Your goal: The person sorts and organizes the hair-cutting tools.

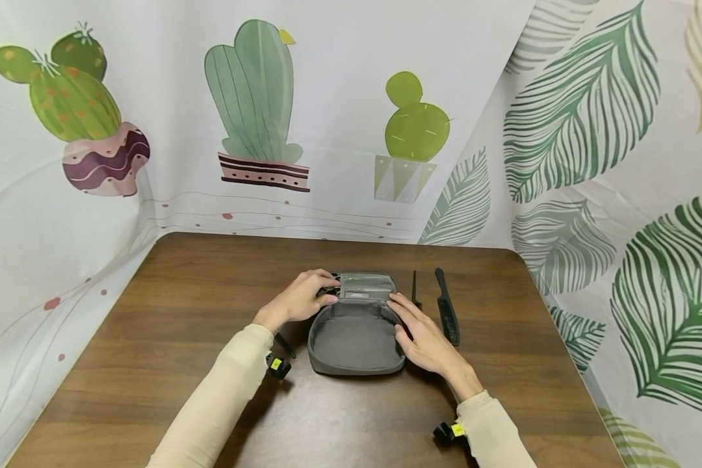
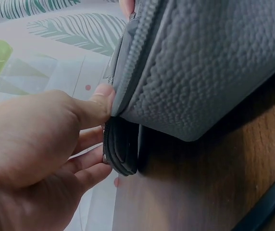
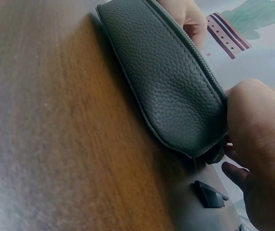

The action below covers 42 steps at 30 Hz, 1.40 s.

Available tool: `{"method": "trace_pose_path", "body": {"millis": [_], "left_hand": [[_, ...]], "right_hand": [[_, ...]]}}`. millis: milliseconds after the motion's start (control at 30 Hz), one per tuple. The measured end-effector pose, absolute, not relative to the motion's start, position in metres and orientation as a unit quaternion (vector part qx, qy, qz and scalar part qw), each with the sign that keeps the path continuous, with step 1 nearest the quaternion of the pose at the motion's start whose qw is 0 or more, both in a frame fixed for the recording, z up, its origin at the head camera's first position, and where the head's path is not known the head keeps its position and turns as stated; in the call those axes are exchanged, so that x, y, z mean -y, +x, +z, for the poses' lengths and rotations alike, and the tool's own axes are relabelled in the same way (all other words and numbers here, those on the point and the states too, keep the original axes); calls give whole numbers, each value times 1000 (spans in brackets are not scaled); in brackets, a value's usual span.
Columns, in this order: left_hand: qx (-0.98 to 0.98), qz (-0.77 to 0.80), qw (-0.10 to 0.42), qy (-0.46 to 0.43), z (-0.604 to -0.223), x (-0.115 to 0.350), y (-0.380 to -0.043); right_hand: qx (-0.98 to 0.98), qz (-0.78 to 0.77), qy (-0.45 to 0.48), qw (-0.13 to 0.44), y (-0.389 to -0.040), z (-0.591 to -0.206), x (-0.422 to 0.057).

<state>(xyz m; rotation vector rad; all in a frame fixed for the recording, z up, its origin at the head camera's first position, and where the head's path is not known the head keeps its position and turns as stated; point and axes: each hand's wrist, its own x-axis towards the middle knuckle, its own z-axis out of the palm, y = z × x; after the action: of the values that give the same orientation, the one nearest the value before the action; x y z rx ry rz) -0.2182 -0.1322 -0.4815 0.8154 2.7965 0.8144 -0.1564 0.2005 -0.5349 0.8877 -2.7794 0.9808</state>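
Note:
A grey zip case [image 1: 357,338] of pebbled material stands unzipped on the wooden table, its lid [image 1: 367,285] folded back away from me. Clear pockets line that lid, and dark items show at its left end under my left fingers. My left hand [image 1: 298,299] pinches the case at its back left corner, thumb on the zip edge and fingers behind the lid [image 2: 122,149]. At the opposite side, my right hand [image 1: 427,341] rests over the back right corner, fingers near the hinge and thumb inside the rim. Part of this hand is hidden behind the case in the right wrist view.
A black handled comb [image 1: 447,315] lies right of the case, with a thin dark stick-like piece [image 1: 414,289] between them. Another dark slim thing [image 1: 285,346] lies partly hidden by my left wrist. A printed cloth [image 1: 339,130] hangs behind the table [image 1: 339,416].

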Motion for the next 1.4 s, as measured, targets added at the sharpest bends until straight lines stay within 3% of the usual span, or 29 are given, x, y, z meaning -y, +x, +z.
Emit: {"method": "trace_pose_path", "body": {"millis": [1400], "left_hand": [[-914,314,63,251,-490,129,-220]], "right_hand": [[897,327,294,45,-158,-536,-199]]}}
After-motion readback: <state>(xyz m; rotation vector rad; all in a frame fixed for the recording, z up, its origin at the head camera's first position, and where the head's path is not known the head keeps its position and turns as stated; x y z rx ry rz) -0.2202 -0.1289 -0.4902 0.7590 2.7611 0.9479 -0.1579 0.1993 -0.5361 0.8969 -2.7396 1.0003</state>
